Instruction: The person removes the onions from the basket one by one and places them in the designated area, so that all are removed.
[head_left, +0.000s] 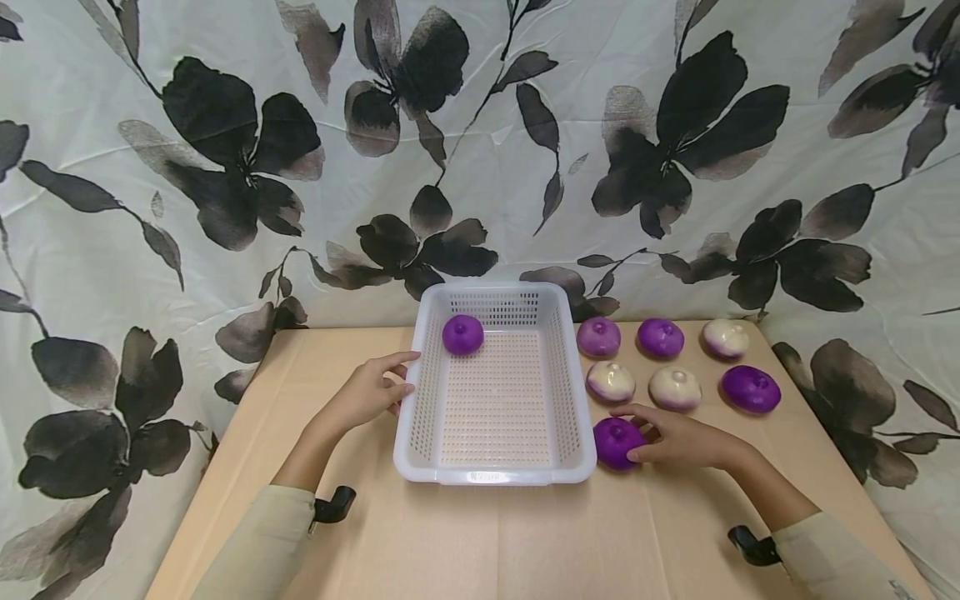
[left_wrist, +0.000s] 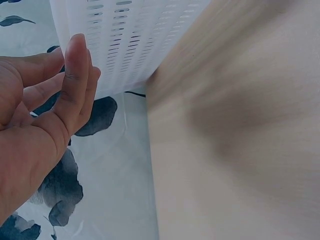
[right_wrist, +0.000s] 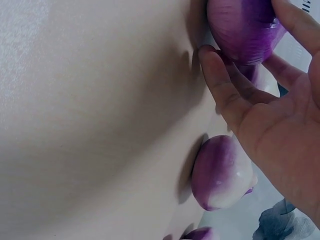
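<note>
The right hand (head_left: 678, 442) lies on the table (head_left: 487, 542) nearest the person, its grip curled around a purple onion (head_left: 615, 442): thumb on the near side, fingers over the far side, the onion resting on the table just beside the white basket (head_left: 420, 400). The left hand (head_left: 367, 392) has a loose, spread grip, fingertips touching the basket's left rim. Farther back, another purple onion (head_left: 462, 334) sits in the basket's far left corner. Six more onions (head_left: 675, 387) lie in two rows to the right.
</note>
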